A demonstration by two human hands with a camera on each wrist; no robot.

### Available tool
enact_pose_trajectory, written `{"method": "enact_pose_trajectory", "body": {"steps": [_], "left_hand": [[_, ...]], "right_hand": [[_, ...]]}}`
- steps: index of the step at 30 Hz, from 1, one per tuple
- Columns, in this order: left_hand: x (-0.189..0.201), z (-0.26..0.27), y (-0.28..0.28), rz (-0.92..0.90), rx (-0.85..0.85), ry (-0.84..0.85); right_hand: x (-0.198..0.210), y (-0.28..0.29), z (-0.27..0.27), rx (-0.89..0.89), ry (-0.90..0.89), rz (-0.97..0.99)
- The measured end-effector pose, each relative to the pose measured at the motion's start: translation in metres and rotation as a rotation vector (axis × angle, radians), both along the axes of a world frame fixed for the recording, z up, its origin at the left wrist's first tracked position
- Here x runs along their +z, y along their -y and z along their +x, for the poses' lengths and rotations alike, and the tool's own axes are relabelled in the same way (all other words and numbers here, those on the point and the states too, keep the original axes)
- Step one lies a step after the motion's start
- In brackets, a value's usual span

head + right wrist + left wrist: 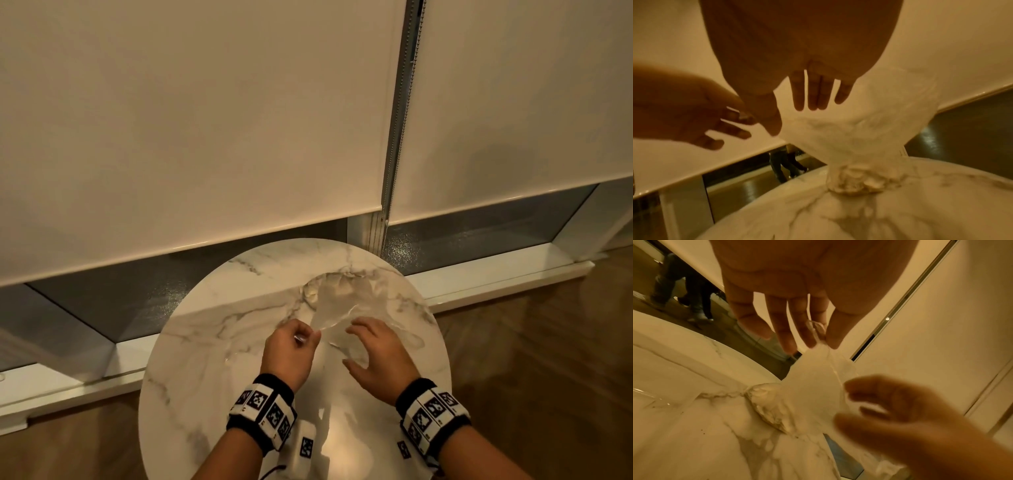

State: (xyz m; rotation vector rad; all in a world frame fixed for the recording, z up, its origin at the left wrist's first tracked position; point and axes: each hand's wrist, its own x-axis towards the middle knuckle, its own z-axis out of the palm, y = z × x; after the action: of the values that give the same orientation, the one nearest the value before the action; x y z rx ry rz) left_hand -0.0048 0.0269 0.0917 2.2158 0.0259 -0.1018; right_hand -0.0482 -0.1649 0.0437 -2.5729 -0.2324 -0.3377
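A clear, thin plastic bag (337, 305) rises from the round marble table (205, 346). Its bunched lower end holds a pale lumpy mass (320, 289) that rests on the tabletop. My left hand (303, 337) pinches the bag's upper edge between thumb and fingertips (823, 339). In the left wrist view the bag (813, 386) hangs slack under that pinch. My right hand (358, 346) hovers beside the bag with straight, spread fingers (812, 97) and grips nothing. The film (855, 129) billows just behind those fingers, above the lump (859, 180).
A small white box (305, 445) with a marker and a cable lies at the table's near edge. Behind the table are two lowered roller blinds (191, 120), a bead chain (394, 154) and a white sill (496, 277). Wooden floor (548, 342) surrounds the table.
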Motion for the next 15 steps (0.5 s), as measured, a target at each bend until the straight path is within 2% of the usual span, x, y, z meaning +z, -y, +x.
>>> {"method": "enact_pose_trajectory", "body": {"steps": [3,6,9,15], "left_hand": [[-0.002,-0.003,-0.002,0.010,0.009,0.103],[0.001,-0.009,-0.003,-0.040,0.020,0.140],[0.003,-0.012,-0.002,-0.155,0.044,0.114],[-0.001,-0.017,-0.003,-0.232,0.019,0.056]], "right_hand": [[-0.025,-0.005,0.003,0.012,-0.211,-0.118],[-0.033,-0.012,0.007,-0.003,-0.191,-0.131],[-0.032,-0.014,0.005,-0.049,-0.302,-0.149],[-0.034,-0.018,-0.010,0.046,-0.831,-0.099]]}}
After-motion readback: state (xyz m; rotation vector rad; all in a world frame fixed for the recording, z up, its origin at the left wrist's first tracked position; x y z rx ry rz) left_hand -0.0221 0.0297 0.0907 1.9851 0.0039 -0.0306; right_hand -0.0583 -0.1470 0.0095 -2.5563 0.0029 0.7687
